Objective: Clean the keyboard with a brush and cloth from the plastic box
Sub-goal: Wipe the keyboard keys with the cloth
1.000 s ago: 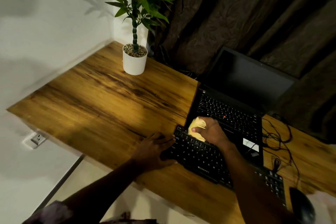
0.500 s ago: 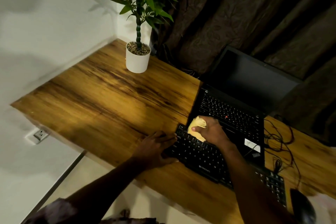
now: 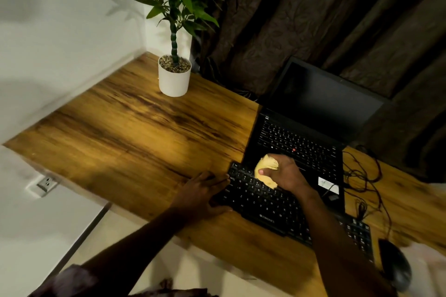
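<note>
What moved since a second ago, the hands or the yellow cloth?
Hardly anything moved. The right hand still grips the yellow cloth on the upper-left keys of the keyboard, and the left hand still rests at its left end. Only the camera view shifted slightly. The laptop, plant pot and mouse stayed put.

White key legends on the flat black plastic external keyboard (image 3: 265, 202) — Q W E R T legible in its far letter row. Near edge: small brand mark, roughly "ZEBRONICS", blurred. Open black laptop (image 3: 301, 142) legends too small; its white rectangular sticker (image 3: 328, 182) — unreadable.
</note>
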### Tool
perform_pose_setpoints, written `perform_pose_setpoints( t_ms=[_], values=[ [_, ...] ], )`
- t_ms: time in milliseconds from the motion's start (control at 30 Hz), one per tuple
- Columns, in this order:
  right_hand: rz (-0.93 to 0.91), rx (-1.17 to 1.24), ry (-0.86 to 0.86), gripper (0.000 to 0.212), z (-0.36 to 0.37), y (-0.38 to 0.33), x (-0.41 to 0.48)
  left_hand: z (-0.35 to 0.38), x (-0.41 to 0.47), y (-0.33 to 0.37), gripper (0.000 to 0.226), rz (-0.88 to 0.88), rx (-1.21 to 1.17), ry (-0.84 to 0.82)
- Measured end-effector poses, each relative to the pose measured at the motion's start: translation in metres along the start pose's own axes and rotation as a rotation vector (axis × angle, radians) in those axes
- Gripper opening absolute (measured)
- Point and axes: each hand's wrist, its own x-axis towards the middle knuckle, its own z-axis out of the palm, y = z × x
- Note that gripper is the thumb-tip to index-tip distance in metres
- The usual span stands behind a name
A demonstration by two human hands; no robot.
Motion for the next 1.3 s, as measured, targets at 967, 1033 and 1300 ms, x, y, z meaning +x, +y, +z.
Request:
perform_pose_setpoints(
  t_ms=[967,1033,1300],
  values=[
    [0.109,-0.008,0.071,0.049,-0.041,0.054,-0.033,0.000,-0.001,0.001,0.075,-0.032,-0.010,-0.047],
    [0.098,0.043,0.051,0.046,-0.031,0.047,-0.029,-0.001,-0.001,0.001,0.074,-0.028,-0.001,-0.033],
    [0.192,-0.040,0.084,0.061,-0.051,0.100,-0.046,0.000,-0.001,0.000,0.075,-0.028,0.003,-0.040]
  ],
)
